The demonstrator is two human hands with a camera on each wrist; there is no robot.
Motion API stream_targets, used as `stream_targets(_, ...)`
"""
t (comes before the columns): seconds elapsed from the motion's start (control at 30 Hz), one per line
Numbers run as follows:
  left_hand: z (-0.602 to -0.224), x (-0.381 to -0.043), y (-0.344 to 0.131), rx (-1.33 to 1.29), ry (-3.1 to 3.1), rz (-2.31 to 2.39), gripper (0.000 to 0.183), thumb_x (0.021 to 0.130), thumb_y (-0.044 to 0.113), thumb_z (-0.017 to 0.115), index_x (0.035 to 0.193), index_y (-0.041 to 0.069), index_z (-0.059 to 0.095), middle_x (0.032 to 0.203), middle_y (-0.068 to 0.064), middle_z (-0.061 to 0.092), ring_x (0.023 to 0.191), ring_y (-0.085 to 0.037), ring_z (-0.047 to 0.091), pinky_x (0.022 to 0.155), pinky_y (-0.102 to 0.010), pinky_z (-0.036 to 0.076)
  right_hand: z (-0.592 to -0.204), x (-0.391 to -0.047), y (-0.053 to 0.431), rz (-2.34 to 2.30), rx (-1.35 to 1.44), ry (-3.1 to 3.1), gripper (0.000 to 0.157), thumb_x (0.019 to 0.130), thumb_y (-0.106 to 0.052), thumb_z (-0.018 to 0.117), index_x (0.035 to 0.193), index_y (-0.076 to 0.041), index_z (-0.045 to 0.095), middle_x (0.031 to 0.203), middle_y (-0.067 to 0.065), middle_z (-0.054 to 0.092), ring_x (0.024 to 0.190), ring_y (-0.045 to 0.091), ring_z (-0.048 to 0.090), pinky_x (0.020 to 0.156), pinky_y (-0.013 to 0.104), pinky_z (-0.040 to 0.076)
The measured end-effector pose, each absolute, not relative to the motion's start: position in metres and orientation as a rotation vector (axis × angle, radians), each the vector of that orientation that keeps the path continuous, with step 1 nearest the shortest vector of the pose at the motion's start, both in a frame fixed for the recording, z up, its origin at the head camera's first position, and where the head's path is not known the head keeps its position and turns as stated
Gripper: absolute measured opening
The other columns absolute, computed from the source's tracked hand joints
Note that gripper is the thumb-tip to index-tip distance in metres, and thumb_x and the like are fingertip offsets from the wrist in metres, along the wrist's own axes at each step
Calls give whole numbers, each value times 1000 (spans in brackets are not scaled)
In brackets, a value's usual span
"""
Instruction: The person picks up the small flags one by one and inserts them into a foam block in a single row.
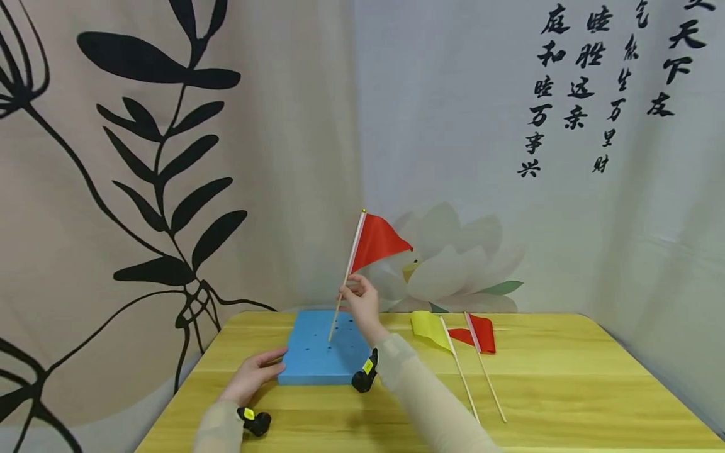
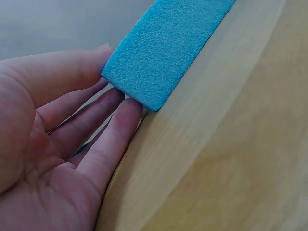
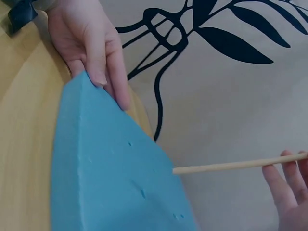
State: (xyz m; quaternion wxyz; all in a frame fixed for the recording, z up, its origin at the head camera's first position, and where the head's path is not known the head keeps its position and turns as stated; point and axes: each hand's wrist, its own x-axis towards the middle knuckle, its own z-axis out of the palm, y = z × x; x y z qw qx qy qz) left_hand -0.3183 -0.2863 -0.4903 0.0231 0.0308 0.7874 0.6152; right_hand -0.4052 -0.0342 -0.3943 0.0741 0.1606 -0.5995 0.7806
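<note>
The block (image 1: 323,366) lies on the surface (image 1: 566,384), left of two flags (image 1: 429,328) (image 1: 484,335), beneath a third flag (image 1: 375,244), before a backdrop (image 1: 442,126).

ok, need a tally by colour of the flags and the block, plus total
Red fabric stick flags: 2 (one in the right hand, one on the yellowish wooden table)
Yellow fabric stick flag: 1 (on the table)
Blue rectangular foam block: 1
Total: 4
</note>
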Motion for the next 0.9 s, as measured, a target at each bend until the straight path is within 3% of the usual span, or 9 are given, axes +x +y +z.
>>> stream_targets(0.13,-489,-322,-284,108,2429,1917,52,95,16,64,140,-3,49,145,-26,41,131,-42,40,96,-44,50,-398,-406,-43,2355,474,-1790,20,95,0,60,114,-3,58,99,28,62,76,24,67,73,51,58)
stream_targets(0.23,-489,-324,-284,115,2432,1911,51,95,16,64,140,-4,48,145,-26,41,130,-42,41,95,-44,50,-405,-410,-51,2332,466,-1799,19,94,-3,62,113,-6,60,101,29,62,83,35,67,71,47,60)
stream_targets(0.37,-491,-327,-286,126,2425,1903,52,95,16,64,140,-5,48,144,-27,41,130,-42,41,94,-44,51,-412,-413,-60,2317,472,-1828,20,95,-5,61,115,-7,60,99,23,63,91,43,64,74,51,58)
stream_targets(0.5,-491,-330,-288,143,2416,1907,52,95,16,64,140,-5,48,144,-27,41,130,-42,41,93,-43,51,-415,-415,-68,2311,472,-1849,21,96,-6,61,117,-7,60,98,21,64,84,32,67,75,53,58)
stream_targets(0.67,-491,-334,-293,160,2411,1919,53,96,17,63,141,-5,47,145,-27,40,130,-42,41,94,-42,51,-412,-417,-78,2321,462,-1878,21,95,-9,62,117,-10,61,100,20,64,79,17,67,73,42,60)
stream_targets(0.9,-494,-339,-294,163,2414,1940,53,94,15,65,139,-6,48,143,-28,43,127,-41,45,93,-41,52,-415,-422,-85,2340,458,-1865,20,95,-8,63,115,-9,61,100,20,64,81,22,68,75,45,59)
